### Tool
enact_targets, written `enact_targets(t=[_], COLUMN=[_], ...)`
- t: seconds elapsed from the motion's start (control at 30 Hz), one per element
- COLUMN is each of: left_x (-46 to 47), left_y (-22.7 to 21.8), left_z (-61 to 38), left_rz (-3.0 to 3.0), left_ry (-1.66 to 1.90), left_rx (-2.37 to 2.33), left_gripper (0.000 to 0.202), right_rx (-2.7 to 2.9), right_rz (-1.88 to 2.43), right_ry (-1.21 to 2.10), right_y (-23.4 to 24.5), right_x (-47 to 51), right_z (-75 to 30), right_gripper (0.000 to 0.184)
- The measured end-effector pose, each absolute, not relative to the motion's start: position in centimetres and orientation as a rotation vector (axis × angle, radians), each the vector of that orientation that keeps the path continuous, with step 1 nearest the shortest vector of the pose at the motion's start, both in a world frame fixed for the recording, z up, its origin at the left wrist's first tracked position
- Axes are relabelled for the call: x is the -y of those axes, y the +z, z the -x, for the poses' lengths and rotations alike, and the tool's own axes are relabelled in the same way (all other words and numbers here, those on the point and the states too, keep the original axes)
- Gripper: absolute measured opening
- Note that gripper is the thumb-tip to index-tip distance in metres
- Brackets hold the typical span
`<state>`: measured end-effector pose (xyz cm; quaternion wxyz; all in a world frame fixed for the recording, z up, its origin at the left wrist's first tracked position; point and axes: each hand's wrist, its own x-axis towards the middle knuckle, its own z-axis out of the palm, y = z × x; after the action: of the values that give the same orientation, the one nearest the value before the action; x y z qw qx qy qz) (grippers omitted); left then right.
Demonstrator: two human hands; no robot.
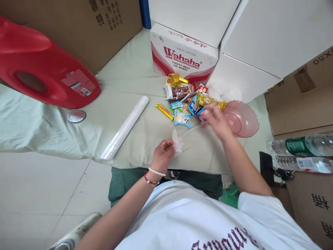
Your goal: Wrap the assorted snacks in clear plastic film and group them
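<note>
My left hand [163,152] is closed in a pinch on the edge of a small clear plastic bag [177,143], held above the cloth near the table's front edge. My right hand [216,121] reaches over the right side of a heap of wrapped snacks [185,103], its fingers apart and slightly blurred. A blue packet lies partly under those fingers; contact cannot be made out. At the front of the heap are a light blue packet [182,118] and a yellow stick-shaped packet [164,111]. Just right of my right hand sits a pink translucent bowl [246,119].
A white plastic roll [126,126] lies diagonally left of the snacks. Farther left are a round lid-like disc [76,116] and a large red jug [52,76]. A Wahaba-style water carton [183,57] stands behind the heap. Plastic bottles [299,146] lie at the right.
</note>
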<state>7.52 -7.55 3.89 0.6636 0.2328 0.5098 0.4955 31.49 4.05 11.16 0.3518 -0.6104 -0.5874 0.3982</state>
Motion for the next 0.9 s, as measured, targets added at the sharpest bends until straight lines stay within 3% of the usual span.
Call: enact_targets(t=[0.1,0.27,0.47,0.63,0.77,0.9], left_x=[7.4,7.0,8.1,8.1,7.2,6.7], left_y=[3.6,3.2,3.9,4.4,4.0,4.4], left_z=[-8.2,-7.8,-8.5,-9.0,-7.4,-7.0], left_rz=[-0.653,-0.644,-0.820,-0.801,-0.776,-0.656], left_ry=[1.111,1.154,1.206,1.232,1.142,1.183], left_rx=[-1.249,-1.306,-1.385,-1.358,-1.395,-1.341], left_gripper=[0.037,0.039,0.030,0.053,0.033,0.042], right_rx=[1.372,0.910,0.851,0.919,0.859,0.822], right_rz=[1.361,1.383,1.303,1.304,1.306,1.323], right_ry=[1.513,1.558,1.670,1.607,1.630,1.589], right_y=[7.2,3.9,4.8,4.8,4.6,4.7], right_x=[3.2,7.0,8.0,7.5,7.2,7.6], right_z=[-28.2,-27.5,-26.4,-24.5,-26.1,-27.6], right_gripper=[0.075,0.042,0.050,0.046,0.039,0.041])
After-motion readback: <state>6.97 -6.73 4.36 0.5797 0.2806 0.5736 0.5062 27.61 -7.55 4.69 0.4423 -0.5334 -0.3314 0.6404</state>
